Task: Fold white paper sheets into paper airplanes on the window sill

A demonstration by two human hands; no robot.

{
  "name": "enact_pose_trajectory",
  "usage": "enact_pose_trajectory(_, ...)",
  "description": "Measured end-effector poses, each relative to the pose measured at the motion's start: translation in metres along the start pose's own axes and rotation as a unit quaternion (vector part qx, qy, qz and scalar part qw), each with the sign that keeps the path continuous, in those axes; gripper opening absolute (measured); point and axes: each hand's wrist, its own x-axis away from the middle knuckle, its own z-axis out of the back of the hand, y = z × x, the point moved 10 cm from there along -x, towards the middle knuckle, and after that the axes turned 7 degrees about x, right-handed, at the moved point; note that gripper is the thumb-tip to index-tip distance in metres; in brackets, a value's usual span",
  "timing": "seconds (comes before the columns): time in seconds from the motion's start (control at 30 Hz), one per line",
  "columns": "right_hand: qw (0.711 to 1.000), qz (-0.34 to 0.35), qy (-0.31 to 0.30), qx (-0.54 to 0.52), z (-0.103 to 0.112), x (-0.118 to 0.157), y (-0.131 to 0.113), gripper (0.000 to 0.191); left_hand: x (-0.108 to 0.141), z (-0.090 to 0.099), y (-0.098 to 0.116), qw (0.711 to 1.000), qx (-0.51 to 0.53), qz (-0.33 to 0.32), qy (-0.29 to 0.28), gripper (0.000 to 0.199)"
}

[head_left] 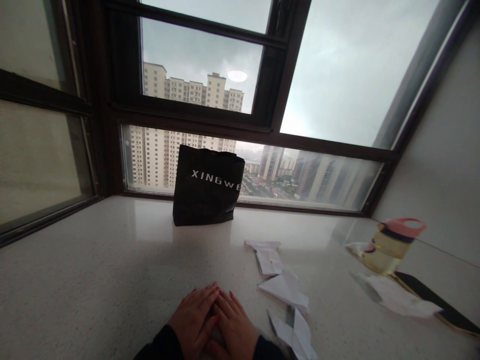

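Both hands lie flat on the pale stone sill [93, 265], side by side and palms down at the bottom middle of the view. The left hand [195, 317] sits a little ahead, its fingers stretched out and close together, and the right hand [234, 325] lies against it with its fingers partly over the left one's edge. Neither hand grips anything that can be seen; whether something flat lies pressed under the palms cannot be told, because the hands cover that spot. Dark sleeves [161, 347] reach to both wrists. Just to the right of the right hand lies a folded white paper [296, 332], near but not touching it. Beyond that, farther from the person, lie more folded papers in a loose row: one broad one [287, 290] and a narrower one [268, 260] behind it. Well off to the right stands a clear bottle [390, 245] with a pink lid and yellowish liquid, with a crumpled white sheet [401, 297] in front of it and a dark flat board [442, 307] partly under that sheet. Farther back, against the window [210, 75], stands a black bag [206, 187] with white letters, upright and well apart from the hands.
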Motion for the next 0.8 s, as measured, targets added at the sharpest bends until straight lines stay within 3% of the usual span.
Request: enact_pose_trajectory(0.8, 0.999, -0.009, -0.026, -0.044, -0.0040, -0.0009, 0.0017, 0.064, -0.0008, -0.0011, 0.0001, 1.000, -0.003, 0.003, -0.011, 0.040)
